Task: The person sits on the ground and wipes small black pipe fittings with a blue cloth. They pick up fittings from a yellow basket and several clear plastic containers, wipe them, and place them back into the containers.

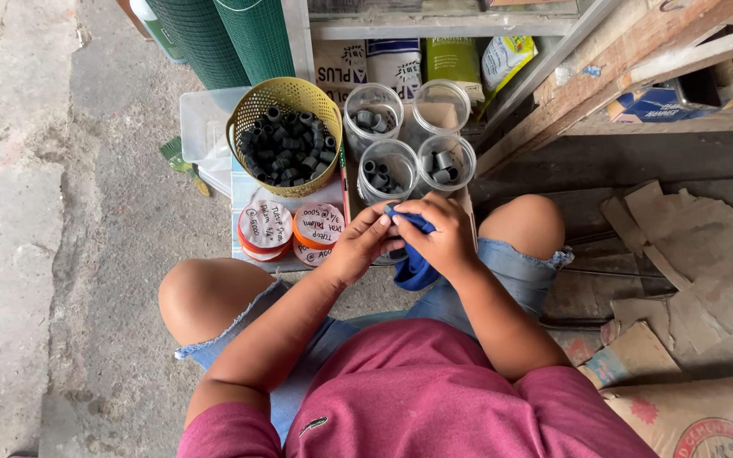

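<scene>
I sit with my knees apart over a small stand of containers. My left hand [356, 246] and my right hand [436, 231] meet in front of me, both closed on a blue cloth [415, 270] that hangs down between them. Whatever the cloth wraps is hidden by my fingers. Just beyond my hands stand clear plastic jars [389, 165] holding dark grey pipe fittings. A yellow woven basket [285, 95] full of the same fittings sits to their left.
Orange lids with handwritten white labels [265, 227] lie under my left hand's side. A clear plastic tub [201, 127] and green mesh rolls [231, 34] stand at the back left. Torn cardboard [689, 254] and a sack [706, 420] lie at the right, wooden beams [638, 59] above.
</scene>
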